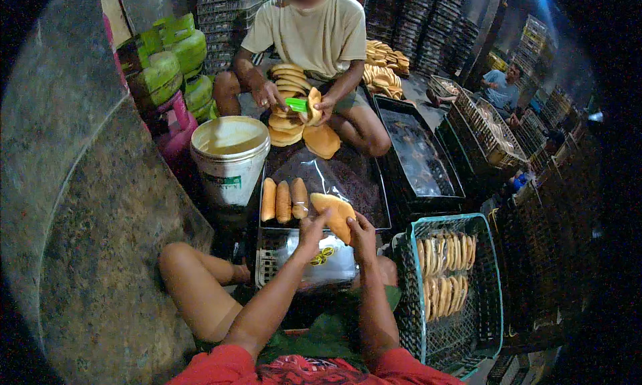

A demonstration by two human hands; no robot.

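Note:
A flat golden bread [334, 212] is held up between my two hands over the near edge of a dark metal tray [348, 178]. My left hand [313, 234] grips its lower left side, thumb against it. My right hand [362, 235] is closed on its lower right end. Just left of the bread, several bread rolls [283, 201] lie side by side in the tray; the rightmost one looks shiny, as if wrapped. Under my wrists lies a stack of clear plastic bags [328, 259] with yellow print.
Across the tray, a person [311, 31] spreads something on a bread with a green spatula [296, 105]. A white bucket [231, 164] stands at left. A teal-rimmed crate [461, 338] at right holds packed breads. Green gas cylinders [184, 51] are stacked behind the bucket.

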